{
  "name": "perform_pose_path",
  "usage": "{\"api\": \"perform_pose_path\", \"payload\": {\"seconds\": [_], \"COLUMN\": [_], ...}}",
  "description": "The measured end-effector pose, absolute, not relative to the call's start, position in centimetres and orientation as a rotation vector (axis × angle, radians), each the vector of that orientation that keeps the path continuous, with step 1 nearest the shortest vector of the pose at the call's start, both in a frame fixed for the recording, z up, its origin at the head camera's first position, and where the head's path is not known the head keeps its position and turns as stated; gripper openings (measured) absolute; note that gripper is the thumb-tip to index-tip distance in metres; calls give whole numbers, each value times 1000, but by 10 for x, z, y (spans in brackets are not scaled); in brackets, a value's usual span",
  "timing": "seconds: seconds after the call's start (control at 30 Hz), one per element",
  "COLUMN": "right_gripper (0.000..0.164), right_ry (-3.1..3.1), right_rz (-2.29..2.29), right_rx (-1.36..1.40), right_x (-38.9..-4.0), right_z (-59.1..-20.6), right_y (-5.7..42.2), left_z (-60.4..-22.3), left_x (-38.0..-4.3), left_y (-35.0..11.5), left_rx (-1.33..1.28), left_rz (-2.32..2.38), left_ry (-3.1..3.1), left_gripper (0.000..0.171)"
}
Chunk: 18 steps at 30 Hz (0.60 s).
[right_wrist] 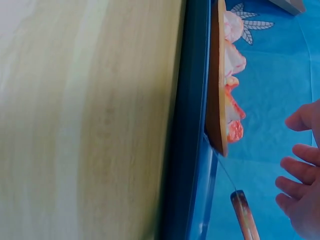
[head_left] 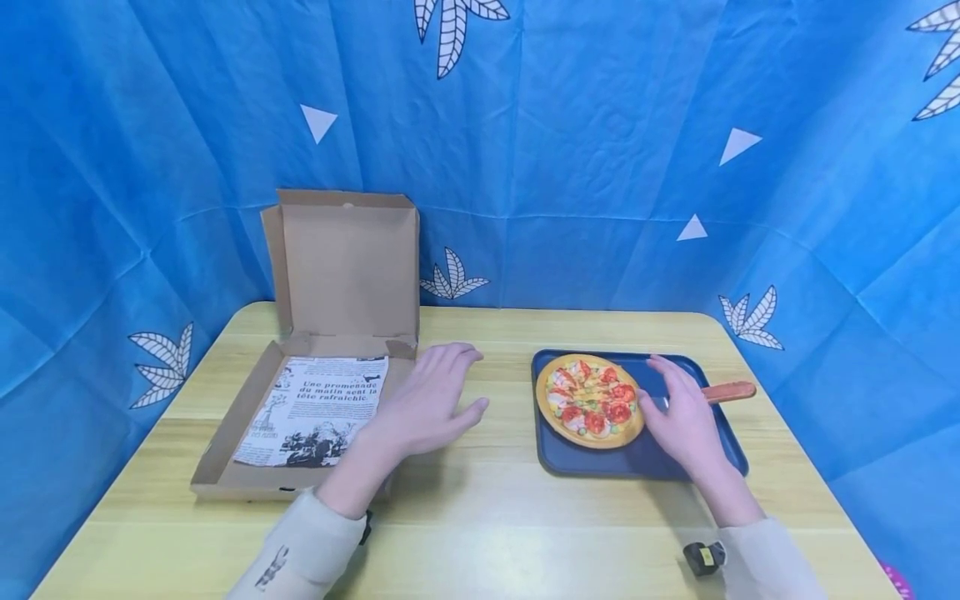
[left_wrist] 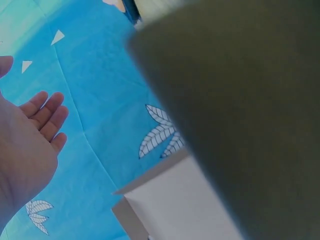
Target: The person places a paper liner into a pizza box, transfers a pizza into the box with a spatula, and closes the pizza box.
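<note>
My left hand [head_left: 431,400] hovers over the right edge of an opened cardboard pizza box [head_left: 352,267], fingers extended and nothing held. Printed paper [head_left: 307,421] lines the box. In the left wrist view the palm of that hand [left_wrist: 30,145] faces the camera. My right hand [head_left: 686,421] is above a dark blue tray [head_left: 555,454], its fingers relaxed and spread. Beside it on the tray is a pizza [head_left: 588,400] with red and white toppings. A server with a wooden handle [head_left: 731,392] runs under the pizza's edge; in the right wrist view a gap separates the hand [right_wrist: 305,185] from its handle [right_wrist: 245,215].
The light wooden table [head_left: 495,492] carries the box on the left and the tray on the right. Behind it hangs a blue curtain [head_left: 600,125] printed with leaves and triangles. The box lid stands upright at the back.
</note>
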State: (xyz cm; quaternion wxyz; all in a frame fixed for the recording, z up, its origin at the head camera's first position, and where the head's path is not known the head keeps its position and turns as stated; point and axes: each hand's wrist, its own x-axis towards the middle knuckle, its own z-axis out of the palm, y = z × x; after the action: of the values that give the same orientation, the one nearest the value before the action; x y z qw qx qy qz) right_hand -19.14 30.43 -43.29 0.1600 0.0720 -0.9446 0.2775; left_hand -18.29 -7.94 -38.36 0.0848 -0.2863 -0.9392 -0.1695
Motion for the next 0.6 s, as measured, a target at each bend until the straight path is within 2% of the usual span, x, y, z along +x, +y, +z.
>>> {"api": "perform_pose_path", "payload": {"seconds": [0.6], "right_gripper": [54], "right_ry": [-2688], "right_rz": [766], "right_rx": [255], "right_x": [-184], "right_z": [-430], "right_y": [329], "left_z": [-390], "left_x": [-183], "left_y": [-37], "left_rx": [-902], "left_rz": [-551], "left_ry": [-2870], "left_gripper": [64]}}
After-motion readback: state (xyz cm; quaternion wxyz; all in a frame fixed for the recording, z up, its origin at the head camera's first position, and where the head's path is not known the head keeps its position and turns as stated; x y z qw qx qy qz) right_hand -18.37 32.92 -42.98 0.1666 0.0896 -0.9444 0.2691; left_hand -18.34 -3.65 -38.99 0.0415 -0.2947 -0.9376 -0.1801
